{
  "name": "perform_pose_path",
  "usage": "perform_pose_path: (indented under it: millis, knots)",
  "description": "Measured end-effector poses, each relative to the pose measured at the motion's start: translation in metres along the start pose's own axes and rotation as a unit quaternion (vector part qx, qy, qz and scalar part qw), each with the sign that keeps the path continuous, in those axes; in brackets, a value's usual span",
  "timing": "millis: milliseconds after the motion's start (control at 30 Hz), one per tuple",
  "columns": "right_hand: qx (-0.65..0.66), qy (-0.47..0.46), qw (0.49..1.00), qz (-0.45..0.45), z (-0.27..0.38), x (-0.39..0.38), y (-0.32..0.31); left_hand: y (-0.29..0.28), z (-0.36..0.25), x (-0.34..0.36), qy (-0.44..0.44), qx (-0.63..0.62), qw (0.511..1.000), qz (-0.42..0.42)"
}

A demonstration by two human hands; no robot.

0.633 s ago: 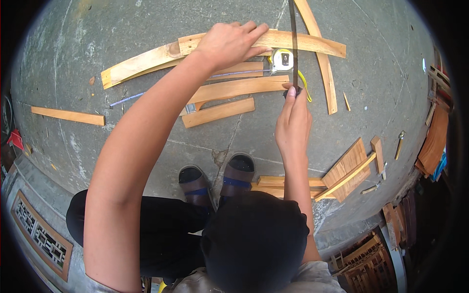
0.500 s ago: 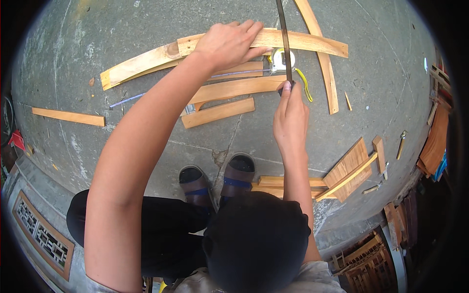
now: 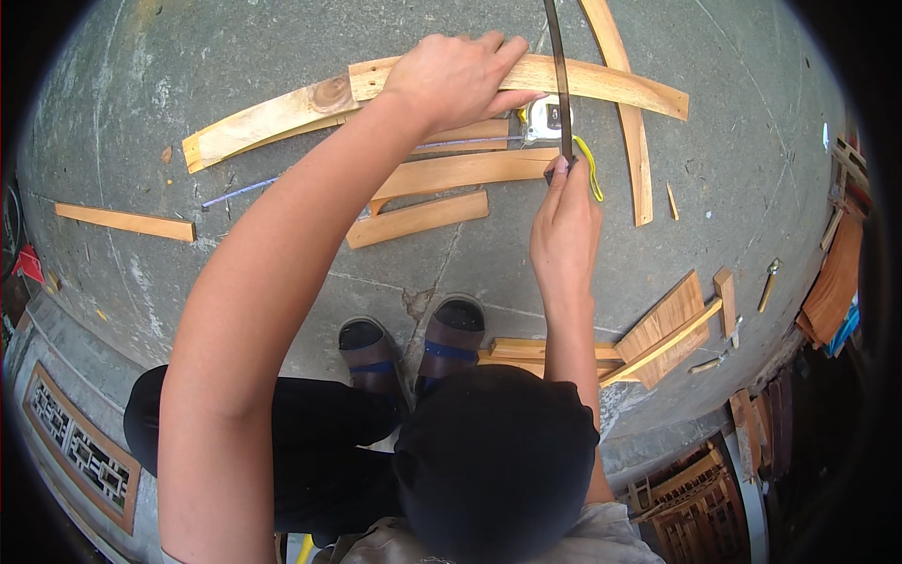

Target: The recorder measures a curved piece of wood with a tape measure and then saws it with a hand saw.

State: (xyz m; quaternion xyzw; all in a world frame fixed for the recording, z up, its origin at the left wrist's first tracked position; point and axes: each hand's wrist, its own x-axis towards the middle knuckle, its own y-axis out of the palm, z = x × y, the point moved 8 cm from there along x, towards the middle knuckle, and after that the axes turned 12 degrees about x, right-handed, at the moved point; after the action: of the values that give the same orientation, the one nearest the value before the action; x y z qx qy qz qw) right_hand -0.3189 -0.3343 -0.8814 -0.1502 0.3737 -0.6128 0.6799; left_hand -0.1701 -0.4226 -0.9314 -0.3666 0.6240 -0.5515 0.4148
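Note:
My left hand [image 3: 460,80] is closed over a curved wooden slat [image 3: 611,86], fingers at its far edge and thumb at the near one. The slat's left end overlaps another pale curved piece [image 3: 268,117]. My right hand [image 3: 567,221] is closed round the near end of a long, thin dark strip [image 3: 561,85], like a blade seen on edge; it crosses over the slat and runs out at the top. Just left of the strip lies a white and yellow tape measure [image 3: 539,120] with its blade drawn out leftward. The strip's grip is mostly hidden by my fingers.
Curved wooden pieces [image 3: 470,171] and a short block [image 3: 418,218] lie near my hands on the concrete floor. Another slat [image 3: 634,155] runs under the right part of the held one. Scrap wood [image 3: 667,324] and a hammer-like tool [image 3: 769,285] lie at the right.
The held slat has shifted a little to the right with my left hand. My right hand and the dark strip have moved slightly right too.

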Motion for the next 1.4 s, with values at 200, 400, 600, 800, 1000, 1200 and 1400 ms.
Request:
perform_pose_path:
  millis: [200,400,600,800,1000,1200,1400]
  knots:
    - [-0.036,0.047,0.998,0.017,0.001,-0.004,-0.002,-0.001,0.000,0.000,0.006,0.020,1.000,-0.023]
    - [-0.029,0.017,0.999,0.001,-0.004,-0.015,-0.005,-0.002,-0.004,0.001,0.012,0.012,0.999,-0.029]
    - [-0.048,-0.006,0.999,0.016,0.013,0.018,0.002,0.000,-0.002,0.001,0.018,0.016,1.000,-0.020]
    - [-0.042,0.021,0.999,0.011,0.009,0.012,0.005,-0.002,-0.002,0.001,0.013,0.003,0.999,-0.030]
    - [-0.045,0.031,0.998,0.020,0.008,0.011,0.006,-0.002,-0.001,0.002,0.018,0.000,1.000,-0.010]
    - [-0.039,0.046,0.998,0.018,0.008,0.004,0.005,-0.001,-0.001,0.000,0.011,0.000,1.000,-0.027]
    - [-0.071,0.066,0.995,0.033,-0.001,0.000,0.007,-0.001,-0.001,0.002,0.013,-0.003,1.000,0.009]
